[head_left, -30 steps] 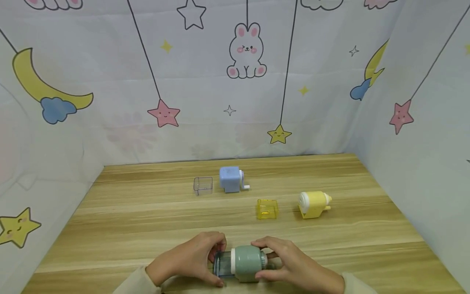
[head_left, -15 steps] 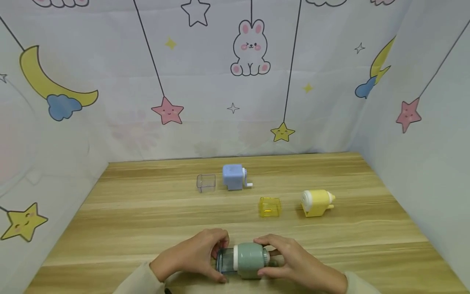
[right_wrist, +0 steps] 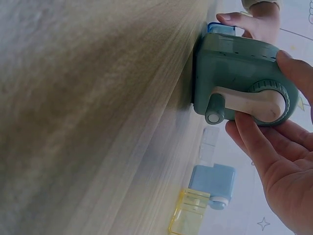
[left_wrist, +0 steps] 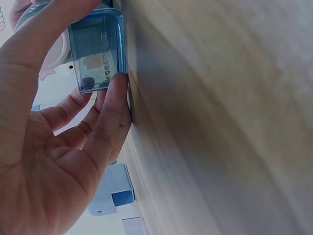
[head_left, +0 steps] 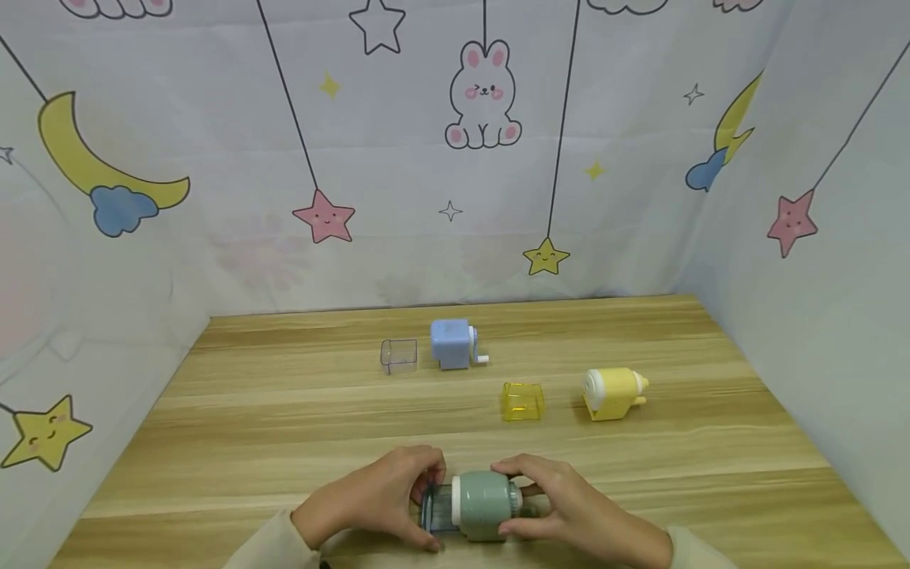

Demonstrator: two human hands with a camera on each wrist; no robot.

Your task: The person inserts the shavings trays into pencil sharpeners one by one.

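A green crank pencil sharpener (head_left: 485,506) rests on the table near its front edge. Its clear bluish shavings drawer (head_left: 441,507) sticks out on the left side, beyond a white ring. My left hand (head_left: 384,494) holds the drawer between thumb and fingers; the left wrist view shows fingertips on the drawer's wall (left_wrist: 100,54). At the other end, my right hand (head_left: 569,506) grips the body, thumb on one side and fingers on the other. In the right wrist view, the pale crank arm (right_wrist: 244,102) and its green knob (right_wrist: 215,108) show beside the fingers.
Farther back stand a blue pencil sharpener (head_left: 451,344) with a clear drawer (head_left: 400,356) to its left, and a yellow sharpener (head_left: 613,393) with a transparent yellow drawer (head_left: 522,401) to its left. Printed cloth walls (head_left: 398,269) border the wooden table (head_left: 284,403).
The head view has shifted slightly. Both hands, the green pencil sharpener and its drawer keep the same positions relative to one another.
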